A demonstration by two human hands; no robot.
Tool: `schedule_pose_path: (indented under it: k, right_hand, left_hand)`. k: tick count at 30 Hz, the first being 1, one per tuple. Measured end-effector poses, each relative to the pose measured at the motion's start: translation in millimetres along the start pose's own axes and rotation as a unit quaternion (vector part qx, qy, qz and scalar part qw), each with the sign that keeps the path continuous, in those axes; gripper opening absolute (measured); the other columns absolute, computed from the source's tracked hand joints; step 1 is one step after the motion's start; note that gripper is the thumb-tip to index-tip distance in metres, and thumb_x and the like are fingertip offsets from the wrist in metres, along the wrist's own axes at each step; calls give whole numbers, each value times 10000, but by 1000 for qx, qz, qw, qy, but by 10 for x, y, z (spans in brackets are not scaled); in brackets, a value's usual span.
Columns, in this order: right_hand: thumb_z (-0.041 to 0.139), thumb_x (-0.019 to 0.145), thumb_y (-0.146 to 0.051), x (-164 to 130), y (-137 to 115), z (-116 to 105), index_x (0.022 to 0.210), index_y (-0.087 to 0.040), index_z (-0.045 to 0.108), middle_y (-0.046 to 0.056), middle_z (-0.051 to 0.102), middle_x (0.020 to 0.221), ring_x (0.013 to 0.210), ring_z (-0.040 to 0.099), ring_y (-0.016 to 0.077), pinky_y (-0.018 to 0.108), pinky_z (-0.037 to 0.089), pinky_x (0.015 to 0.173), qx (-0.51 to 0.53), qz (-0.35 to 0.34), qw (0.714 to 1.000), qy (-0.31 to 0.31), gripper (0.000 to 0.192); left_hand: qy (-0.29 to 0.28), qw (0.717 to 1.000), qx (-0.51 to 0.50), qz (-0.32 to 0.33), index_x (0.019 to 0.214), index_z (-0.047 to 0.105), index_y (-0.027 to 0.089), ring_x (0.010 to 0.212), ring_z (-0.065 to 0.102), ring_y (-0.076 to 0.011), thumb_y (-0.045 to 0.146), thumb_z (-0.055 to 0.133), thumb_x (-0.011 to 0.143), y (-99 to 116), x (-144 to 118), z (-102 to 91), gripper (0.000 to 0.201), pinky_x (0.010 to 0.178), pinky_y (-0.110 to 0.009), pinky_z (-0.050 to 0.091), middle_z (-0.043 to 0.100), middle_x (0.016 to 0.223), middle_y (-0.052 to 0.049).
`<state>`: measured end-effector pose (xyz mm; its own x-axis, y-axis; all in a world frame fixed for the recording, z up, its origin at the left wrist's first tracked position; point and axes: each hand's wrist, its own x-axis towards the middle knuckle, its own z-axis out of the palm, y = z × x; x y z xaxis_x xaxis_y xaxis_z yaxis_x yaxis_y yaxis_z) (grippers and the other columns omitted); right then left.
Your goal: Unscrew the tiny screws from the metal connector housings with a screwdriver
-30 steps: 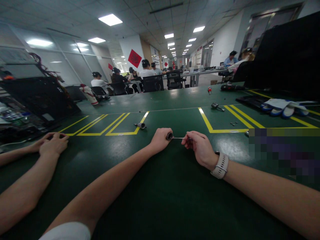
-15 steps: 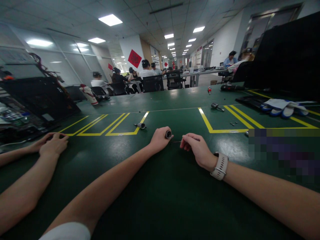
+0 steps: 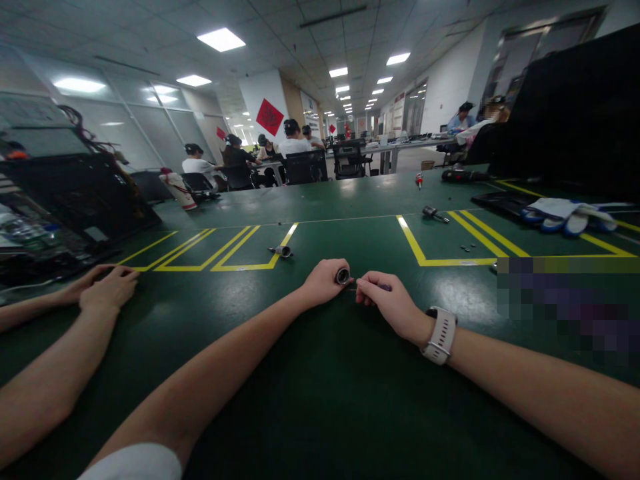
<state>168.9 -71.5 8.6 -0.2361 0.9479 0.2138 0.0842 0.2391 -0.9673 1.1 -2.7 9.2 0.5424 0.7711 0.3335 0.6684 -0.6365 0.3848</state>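
Observation:
My left hand [image 3: 324, 281] is wrapped round a hollow metal cylinder [image 3: 343, 276], its open round end facing me. Close on its right, my right hand [image 3: 384, 297] pinches a thin tool with a purple handle end [image 3: 385, 287]; a fine shaft points left toward the cylinder. Whether the tip touches the cylinder I cannot tell. A similar metal cylinder with a narrow shaft [image 3: 283, 251] lies beyond my left hand, at a yellow tape line. Another metal part with a shaft [image 3: 434, 213] lies farther off to the right.
Several small dark pieces [image 3: 466, 249] lie inside the right yellow outline. White and blue gloves [image 3: 567, 215] rest at the right, near a dark power tool [image 3: 465, 175] and a red item [image 3: 419, 180]. Another person's hands [image 3: 107, 287] rest on the green table [image 3: 320, 400] at left.
My left hand has shifted slightly right and down with the cylinder. My right hand has turned and moved slightly left, closer to it, so the tool's purple end now shows.

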Motion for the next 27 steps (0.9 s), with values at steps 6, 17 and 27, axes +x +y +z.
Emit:
schedule_pose_path:
  k: [6,17,27]
  right_hand:
    - [495,840,-337,-3,6,-4,634,-195,594,-1,576,634,608,515,147,302,383,592,-17,-12,1000,-4,269]
    - [472,837,-292,-58,-78,-30,552,-207,536,-21,513,519,526,473,135,291,358,535,23,-30,996,82,305]
    - [470,846,-309,-46,-31,-19,601,-192,536,-25,507,553,547,471,126,267,366,526,42,-54,993,93,280]
  left_hand:
    - [-4,1000,9,15,711,534,167,595,499,-123,233,597,719,1,-1,-1,92,554,-247,345,535,628,32]
    - [-13,1000,10,11,703,522,172,589,487,-120,291,605,750,-15,-8,19,153,551,-243,338,535,632,30]
    - [11,1000,-11,-8,735,524,165,594,480,-112,264,628,729,-27,-3,20,144,540,-228,335,539,670,31]
